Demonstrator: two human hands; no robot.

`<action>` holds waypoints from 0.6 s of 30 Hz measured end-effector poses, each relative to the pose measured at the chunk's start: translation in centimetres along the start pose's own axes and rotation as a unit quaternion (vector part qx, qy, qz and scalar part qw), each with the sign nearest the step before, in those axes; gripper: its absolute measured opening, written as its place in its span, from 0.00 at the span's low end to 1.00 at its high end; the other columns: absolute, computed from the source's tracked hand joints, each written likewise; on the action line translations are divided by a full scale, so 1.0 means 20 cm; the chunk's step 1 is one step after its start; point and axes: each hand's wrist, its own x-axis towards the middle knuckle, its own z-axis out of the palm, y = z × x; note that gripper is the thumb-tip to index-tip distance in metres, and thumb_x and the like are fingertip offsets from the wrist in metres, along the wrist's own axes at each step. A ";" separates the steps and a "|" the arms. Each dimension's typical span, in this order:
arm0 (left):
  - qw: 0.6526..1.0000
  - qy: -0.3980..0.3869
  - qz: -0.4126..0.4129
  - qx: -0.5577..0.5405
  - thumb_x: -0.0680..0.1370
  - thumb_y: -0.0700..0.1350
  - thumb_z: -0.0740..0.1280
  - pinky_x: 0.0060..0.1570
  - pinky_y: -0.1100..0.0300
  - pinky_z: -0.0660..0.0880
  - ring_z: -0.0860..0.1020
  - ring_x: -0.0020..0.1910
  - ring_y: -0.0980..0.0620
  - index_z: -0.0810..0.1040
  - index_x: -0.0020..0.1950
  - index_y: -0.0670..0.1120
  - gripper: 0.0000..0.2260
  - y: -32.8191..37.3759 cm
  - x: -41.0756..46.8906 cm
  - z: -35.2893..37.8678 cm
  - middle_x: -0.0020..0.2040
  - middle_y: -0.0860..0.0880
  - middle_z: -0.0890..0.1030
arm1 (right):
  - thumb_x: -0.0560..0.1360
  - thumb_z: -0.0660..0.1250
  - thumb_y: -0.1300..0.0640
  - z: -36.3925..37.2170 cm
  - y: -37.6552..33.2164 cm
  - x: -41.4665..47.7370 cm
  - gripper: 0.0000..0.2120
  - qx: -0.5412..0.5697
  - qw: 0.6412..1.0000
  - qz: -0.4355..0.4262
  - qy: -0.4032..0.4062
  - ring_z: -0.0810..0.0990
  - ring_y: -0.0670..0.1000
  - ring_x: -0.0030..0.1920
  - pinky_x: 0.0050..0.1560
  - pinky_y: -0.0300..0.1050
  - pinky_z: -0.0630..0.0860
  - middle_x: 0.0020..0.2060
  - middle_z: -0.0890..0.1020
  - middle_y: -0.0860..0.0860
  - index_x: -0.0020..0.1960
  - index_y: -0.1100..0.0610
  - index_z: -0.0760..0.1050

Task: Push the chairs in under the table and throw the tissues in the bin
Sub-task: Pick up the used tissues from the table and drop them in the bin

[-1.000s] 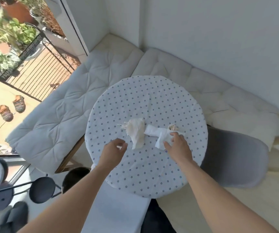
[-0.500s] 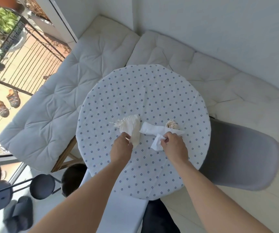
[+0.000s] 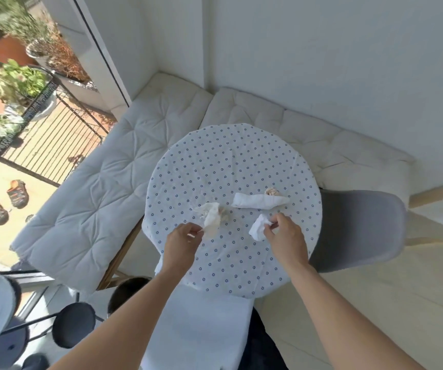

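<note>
Two tissues are pinched: left hand on the cream tissue, right hand on the small white tissue; either loose grip could slip, and the rolled tissue risks being forgotten on the table.

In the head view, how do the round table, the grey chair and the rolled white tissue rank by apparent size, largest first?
1. round table
2. grey chair, partly hidden under the table
3. rolled white tissue

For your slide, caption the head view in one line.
Left hand and right hand each pinch a tissue on the round table.
</note>
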 end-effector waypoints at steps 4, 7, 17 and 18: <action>0.999 -0.010 0.035 -0.036 0.80 0.49 0.73 0.35 0.67 0.76 0.82 0.42 0.62 0.84 0.49 0.52 0.02 -0.06 -0.19 -0.21 0.46 0.56 0.83 | 0.80 0.68 0.52 -0.03 -0.10 -0.29 0.04 0.009 0.999 0.005 0.031 0.77 0.50 0.48 0.42 0.50 0.75 0.49 0.80 0.45 0.53 0.49 0.75; 0.998 -0.013 0.047 -0.042 0.79 0.51 0.74 0.41 0.64 0.77 0.83 0.42 0.61 0.84 0.47 0.55 0.02 -0.14 -0.32 -0.35 0.46 0.56 0.84 | 0.79 0.68 0.53 -0.01 -0.16 -0.48 0.04 0.016 0.999 -0.009 0.044 0.79 0.52 0.49 0.44 0.53 0.79 0.50 0.81 0.46 0.52 0.49 0.74; 0.998 0.044 0.022 -0.039 0.77 0.52 0.75 0.43 0.63 0.76 0.83 0.41 0.63 0.85 0.48 0.54 0.03 -0.48 -0.77 -0.75 0.43 0.57 0.86 | 0.79 0.69 0.55 0.05 -0.39 -0.93 0.03 0.036 0.994 -0.085 0.053 0.80 0.50 0.47 0.43 0.50 0.80 0.49 0.81 0.44 0.52 0.50 0.75; 0.998 0.055 0.018 -0.039 0.77 0.52 0.75 0.42 0.62 0.76 0.83 0.41 0.63 0.85 0.47 0.55 0.03 -0.50 -0.83 -0.77 0.43 0.57 0.86 | 0.79 0.69 0.55 0.06 -0.41 -0.97 0.03 0.036 0.994 -0.093 0.050 0.80 0.50 0.47 0.43 0.51 0.80 0.49 0.81 0.44 0.52 0.51 0.75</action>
